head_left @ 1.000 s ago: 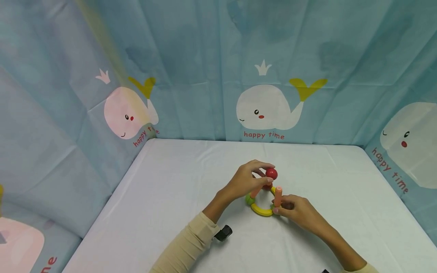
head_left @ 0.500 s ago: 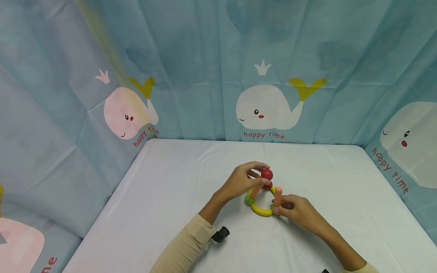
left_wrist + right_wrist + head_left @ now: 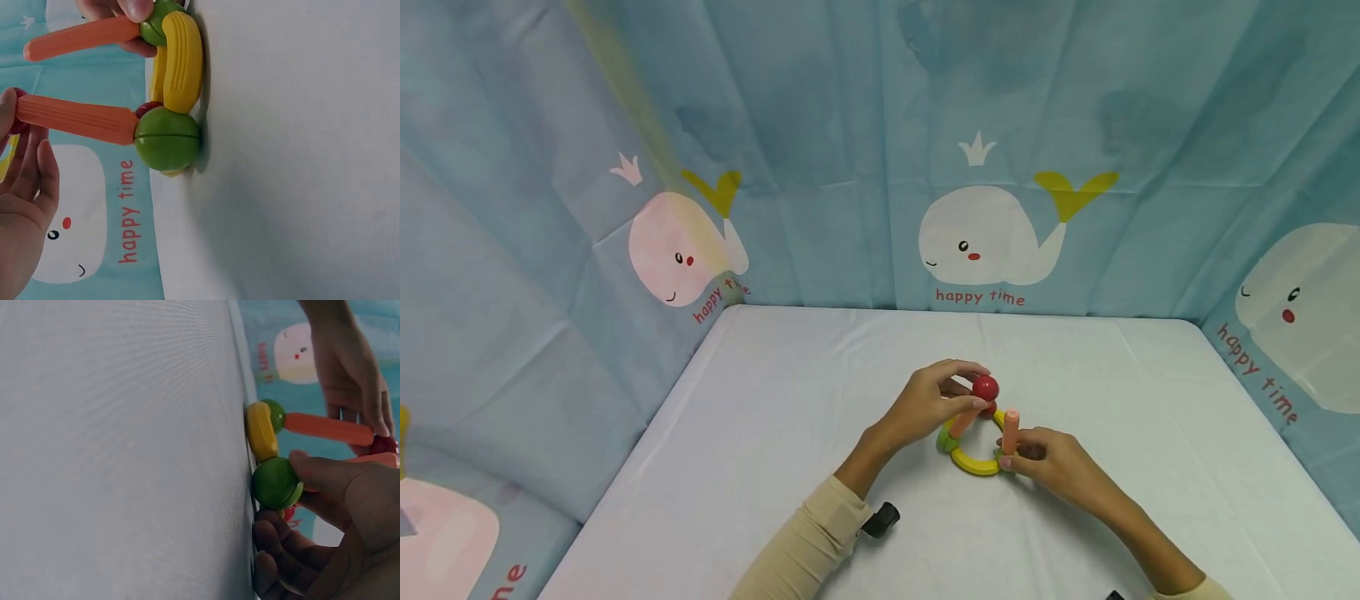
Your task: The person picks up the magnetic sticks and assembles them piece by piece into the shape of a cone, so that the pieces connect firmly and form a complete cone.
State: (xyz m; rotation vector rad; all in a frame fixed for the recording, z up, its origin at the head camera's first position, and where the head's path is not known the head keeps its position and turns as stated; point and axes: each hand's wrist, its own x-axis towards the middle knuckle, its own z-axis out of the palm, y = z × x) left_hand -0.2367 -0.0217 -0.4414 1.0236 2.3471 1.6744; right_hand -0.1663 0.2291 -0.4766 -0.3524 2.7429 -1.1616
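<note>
A ring of yellow curved pieces (image 3: 976, 463) and balls lies on the white table. From it rise two orange rods: the left rod (image 3: 75, 119) stands on a green ball (image 3: 167, 139), the right rod (image 3: 1011, 429) on another green ball (image 3: 274, 482). My left hand (image 3: 925, 404) pinches a red ball (image 3: 986, 388) between thumb and fingers, right at the top end of the left rod. My right hand (image 3: 1056, 467) grips the green ball under the right rod, thumb on its side. A second red ball (image 3: 149, 109) sits low at the ring's far side, partly hidden.
The white tabletop (image 3: 775, 467) spreads around the toy. Behind it hangs a blue curtain (image 3: 820, 150) with printed whales. A black wrist camera (image 3: 882, 520) sits at the left sleeve, low over the table.
My left hand has shifted left and slightly down with the red ball, bringing it to the left rod's top. The right hand stays in place on its green ball.
</note>
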